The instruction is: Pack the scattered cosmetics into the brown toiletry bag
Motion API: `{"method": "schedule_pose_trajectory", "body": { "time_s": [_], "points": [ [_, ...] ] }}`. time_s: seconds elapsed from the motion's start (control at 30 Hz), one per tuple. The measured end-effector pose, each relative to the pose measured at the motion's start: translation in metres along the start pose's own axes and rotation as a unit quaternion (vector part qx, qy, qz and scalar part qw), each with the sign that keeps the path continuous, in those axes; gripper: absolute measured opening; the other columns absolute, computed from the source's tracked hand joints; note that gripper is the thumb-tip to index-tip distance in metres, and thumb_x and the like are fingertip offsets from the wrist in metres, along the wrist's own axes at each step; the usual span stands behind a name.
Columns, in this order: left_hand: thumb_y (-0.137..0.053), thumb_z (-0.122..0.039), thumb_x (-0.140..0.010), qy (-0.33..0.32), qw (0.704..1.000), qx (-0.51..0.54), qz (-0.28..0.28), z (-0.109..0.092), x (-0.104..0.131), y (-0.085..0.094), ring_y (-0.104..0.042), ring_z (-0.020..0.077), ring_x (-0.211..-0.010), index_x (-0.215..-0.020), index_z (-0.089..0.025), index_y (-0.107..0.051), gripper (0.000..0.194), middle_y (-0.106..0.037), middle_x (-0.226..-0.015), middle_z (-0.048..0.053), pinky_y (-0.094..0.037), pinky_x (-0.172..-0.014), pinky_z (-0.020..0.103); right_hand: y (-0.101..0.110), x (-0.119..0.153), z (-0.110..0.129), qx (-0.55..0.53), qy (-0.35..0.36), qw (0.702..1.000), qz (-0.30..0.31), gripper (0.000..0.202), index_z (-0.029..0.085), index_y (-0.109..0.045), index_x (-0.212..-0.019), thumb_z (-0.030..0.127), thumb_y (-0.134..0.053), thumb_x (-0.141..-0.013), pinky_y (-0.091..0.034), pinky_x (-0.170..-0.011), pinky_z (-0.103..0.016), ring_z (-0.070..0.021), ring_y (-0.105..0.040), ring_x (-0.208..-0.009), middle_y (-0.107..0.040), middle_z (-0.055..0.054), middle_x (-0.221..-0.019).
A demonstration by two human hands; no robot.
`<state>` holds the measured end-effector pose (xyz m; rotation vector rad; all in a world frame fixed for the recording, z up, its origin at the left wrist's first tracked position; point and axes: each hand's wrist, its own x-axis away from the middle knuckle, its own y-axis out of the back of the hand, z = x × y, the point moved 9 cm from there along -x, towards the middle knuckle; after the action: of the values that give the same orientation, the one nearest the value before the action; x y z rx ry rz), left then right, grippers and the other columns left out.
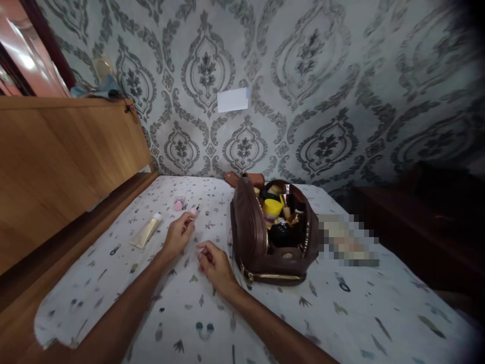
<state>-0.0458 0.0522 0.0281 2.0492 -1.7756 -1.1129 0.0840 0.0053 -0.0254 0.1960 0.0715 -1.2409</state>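
My left hand [179, 234] is closed in a pinch on a small pale-pink bottle [193, 211] with a dark tip, just over the printed sheet. Close to it, my right hand [216, 265] hovers with its fingers loosely bent and apart, holding nothing I can see. A cream-gold squeeze tube [147, 231] with a white cap lies left of my left hand. Beyond that hand sits a small pink jar [179, 203]. To the right of both hands stands a brown cosmetic bag [250, 222], unzipped and full of cosmetics, among them a yellow-lidded jar [273, 207].
The white printed sheet [212, 313] covers the bed. Behind the bag lies a brown case [257, 180]; a blurred-out flat item [346, 240] is at its right. A wooden headboard [68, 167] borders the left, and a patterned wall [242, 60] rises behind.
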Motion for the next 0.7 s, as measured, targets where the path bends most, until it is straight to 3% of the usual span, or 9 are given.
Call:
{"method": "schedule_pose_trajectory", "body": {
  "time_s": [0.17, 0.27, 0.33, 0.4, 0.53, 0.7],
  "points": [
    [-0.042, -0.021, -0.089, 0.0, 0.98, -0.193, -0.05, -0.001, -0.003, 0.038, -0.055, 0.0307, -0.105, -0.109, -0.016, -0.062, 0.029, -0.065, -0.106, 0.014, -0.04, -0.093, 0.044, -0.002, 0.003, 0.001, -0.001, 0.008, 1.0, -0.002, 0.018, 0.02, -0.059, -0.096, 0.017, -0.048, -0.082, -0.043, -0.052, -0.02, -0.0092, -0.057, -0.053, -0.053, 0.005, -0.071],
    [-0.04, -0.019, -0.09, 0.045, 0.913, -0.403, -0.037, 0.007, -0.004, 0.055, -0.052, 0.0348, -0.112, -0.119, -0.012, -0.058, 0.035, -0.062, -0.116, 0.019, -0.04, -0.093, 0.047, -0.003, 0.004, -0.001, 0.002, 0.008, 1.0, -0.009, 0.019, 0.02, -0.06, -0.096, 0.015, -0.049, -0.082, -0.041, -0.05, -0.018, -0.0087, -0.056, -0.052, -0.053, 0.005, -0.069],
    [-0.04, -0.021, -0.09, 0.089, 0.869, -0.487, -0.015, 0.017, -0.001, 0.063, -0.053, 0.037, -0.111, -0.122, -0.01, -0.054, 0.037, -0.06, -0.118, 0.021, -0.042, -0.089, 0.049, -0.003, 0.004, -0.003, 0.007, 0.006, 1.0, -0.01, 0.021, 0.019, -0.062, -0.097, 0.013, -0.049, -0.081, -0.041, -0.049, -0.018, -0.009, -0.056, -0.051, -0.053, 0.005, -0.068],
    [-0.038, -0.023, -0.09, 0.123, 0.851, -0.511, 0.012, 0.028, 0.002, 0.067, -0.056, 0.0387, -0.108, -0.122, -0.008, -0.053, 0.038, -0.059, -0.117, 0.023, -0.042, -0.087, 0.051, -0.003, 0.004, -0.002, 0.013, 0.006, 1.0, -0.012, 0.023, 0.018, -0.063, -0.097, 0.011, -0.048, -0.081, -0.041, -0.049, -0.019, -0.0097, -0.056, -0.05, -0.053, 0.004, -0.067],
    [-0.03, -0.025, -0.092, 0.179, 0.856, -0.482, 0.052, 0.044, 0.007, 0.068, -0.06, 0.0388, -0.101, -0.121, -0.007, -0.05, 0.04, -0.06, -0.113, 0.024, -0.043, -0.082, 0.052, -0.002, 0.005, 0.003, 0.027, 0.007, 0.999, -0.016, 0.026, 0.016, -0.064, -0.098, 0.008, -0.047, -0.08, -0.04, -0.049, -0.019, -0.0106, -0.056, -0.051, -0.053, 0.004, -0.064],
    [-0.027, -0.023, -0.091, 0.213, 0.866, -0.448, 0.067, 0.042, 0.007, 0.071, -0.062, 0.0406, -0.1, -0.118, -0.006, -0.053, 0.041, -0.063, -0.108, 0.026, -0.045, -0.077, 0.051, 0.0, 0.006, 0.004, 0.022, -0.012, 1.0, -0.017, 0.028, 0.017, -0.064, -0.098, 0.006, -0.048, -0.078, -0.039, -0.047, -0.016, -0.0088, -0.055, -0.049, -0.052, 0.005, -0.064]
  ]
}}
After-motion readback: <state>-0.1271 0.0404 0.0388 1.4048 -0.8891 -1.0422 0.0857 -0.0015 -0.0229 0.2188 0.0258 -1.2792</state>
